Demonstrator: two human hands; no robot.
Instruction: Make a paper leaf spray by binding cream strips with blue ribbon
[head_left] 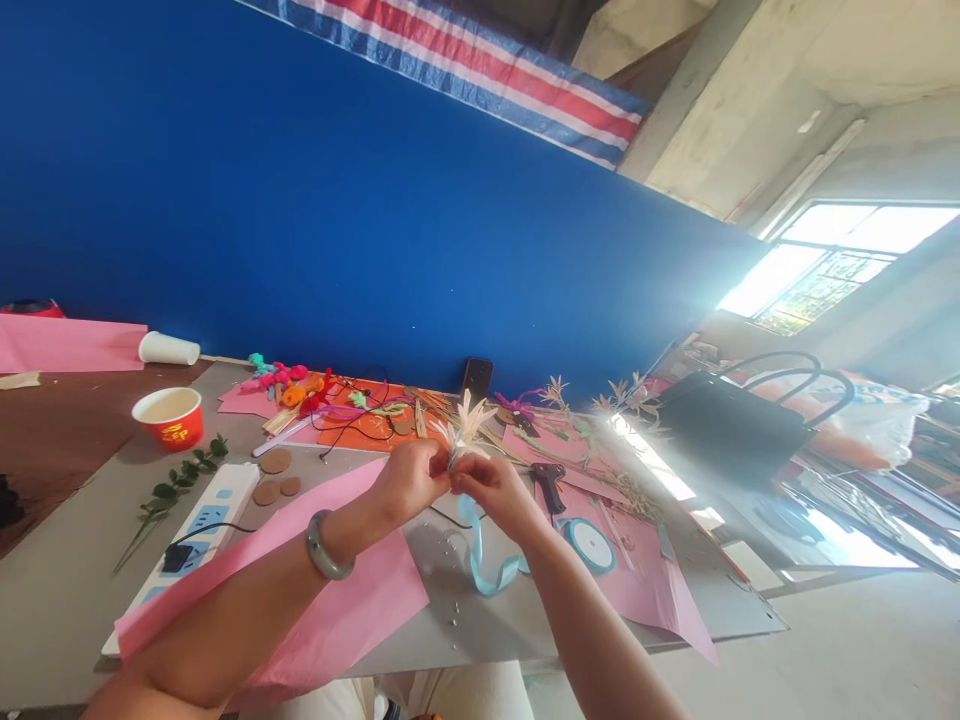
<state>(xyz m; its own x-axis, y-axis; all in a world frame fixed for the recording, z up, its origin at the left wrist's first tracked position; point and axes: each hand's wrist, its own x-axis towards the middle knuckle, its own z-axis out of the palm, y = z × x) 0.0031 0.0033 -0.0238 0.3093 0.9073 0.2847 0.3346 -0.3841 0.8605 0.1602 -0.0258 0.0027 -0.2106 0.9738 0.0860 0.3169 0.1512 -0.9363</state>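
Both of my hands meet above the table's middle. My left hand (411,474) is closed around the base of a pale, spiky-petalled artificial flower (472,425). Close against it, my right hand (491,484) pinches a light blue ribbon (491,582) near the flower's base. The ribbon's loose length hangs in a curl below my fingers toward the tabletop. My fingertips hide how the ribbon sits on the stem. A ribbon spool (590,547) lies to the right of my right wrist.
A glue gun (549,488) lies beyond the spool. Pink paper (375,590) and a power strip (210,525) sit at left, near a leafy sprig (176,483) and red paper cup (169,420). A phone (478,378) leans against the blue panel (375,220). Small beads dot the table.
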